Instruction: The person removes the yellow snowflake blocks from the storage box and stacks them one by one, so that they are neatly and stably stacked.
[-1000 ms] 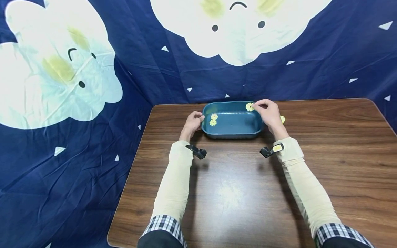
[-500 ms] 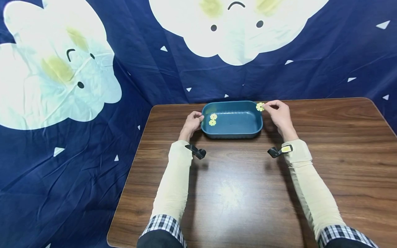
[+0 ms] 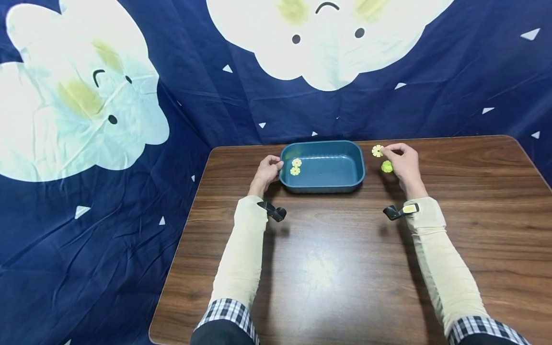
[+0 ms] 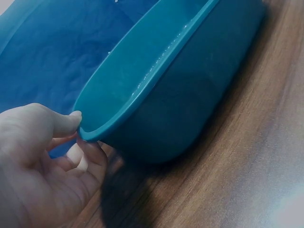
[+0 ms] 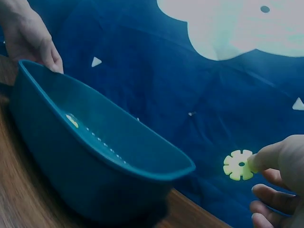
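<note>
A dark teal plastic tub (image 3: 327, 187) with rounded corners stands at the far side of the table. My left hand (image 3: 266, 173) pinches its left rim, thumb (image 4: 66, 124) on top and curled fingers below. Two yellow flower-shaped interlocking discs, a front one (image 3: 295, 171) and a back one (image 3: 296, 162), lie inside near the left end. Right of the tub, my right hand (image 3: 404, 165) pinches another yellow interlocking disc (image 5: 237, 165) by its edge between thumb and forefinger, the other fingers loosely bent. Below that hand sits a small yellow-green clump (image 3: 386, 166), perhaps stacked discs.
The brown wood-grain table (image 3: 319, 249) has its back edge close behind the tub. A dark blue cloth (image 3: 241, 105) printed with white clouds hangs behind and at the left. Both wrists carry small black cameras, such as the right one (image 3: 393, 212).
My right hand has moved rightward from over the tub's right end, still pinching the yellow disc, uncovering the yellow-green clump. My left hand and the tub stay in place.
</note>
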The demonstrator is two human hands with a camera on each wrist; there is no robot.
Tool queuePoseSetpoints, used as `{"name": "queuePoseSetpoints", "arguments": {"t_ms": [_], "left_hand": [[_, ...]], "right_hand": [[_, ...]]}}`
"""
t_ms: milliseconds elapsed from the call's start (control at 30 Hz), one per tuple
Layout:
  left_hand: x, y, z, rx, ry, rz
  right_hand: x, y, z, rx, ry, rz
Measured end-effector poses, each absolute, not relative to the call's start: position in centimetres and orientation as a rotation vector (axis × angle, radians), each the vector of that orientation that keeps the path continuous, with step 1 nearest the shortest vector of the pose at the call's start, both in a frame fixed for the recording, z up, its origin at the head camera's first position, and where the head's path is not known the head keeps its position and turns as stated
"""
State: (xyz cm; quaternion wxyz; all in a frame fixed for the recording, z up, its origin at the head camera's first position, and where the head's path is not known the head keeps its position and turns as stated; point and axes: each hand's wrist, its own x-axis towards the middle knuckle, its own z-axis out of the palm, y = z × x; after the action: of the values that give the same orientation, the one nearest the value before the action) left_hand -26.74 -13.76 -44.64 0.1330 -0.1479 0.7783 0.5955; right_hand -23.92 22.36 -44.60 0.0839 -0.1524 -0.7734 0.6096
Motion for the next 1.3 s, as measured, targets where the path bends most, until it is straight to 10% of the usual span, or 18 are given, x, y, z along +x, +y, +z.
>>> {"name": "queuePoseSetpoints", "arguments": {"t_ms": [1300], "left_hand": [[-26.8,-13.9,-44.7,-0.426,2.251,1.741]], "right_hand": [[-24.4,26.1,-47.9,-0.730,-2.694,1.516]]}}
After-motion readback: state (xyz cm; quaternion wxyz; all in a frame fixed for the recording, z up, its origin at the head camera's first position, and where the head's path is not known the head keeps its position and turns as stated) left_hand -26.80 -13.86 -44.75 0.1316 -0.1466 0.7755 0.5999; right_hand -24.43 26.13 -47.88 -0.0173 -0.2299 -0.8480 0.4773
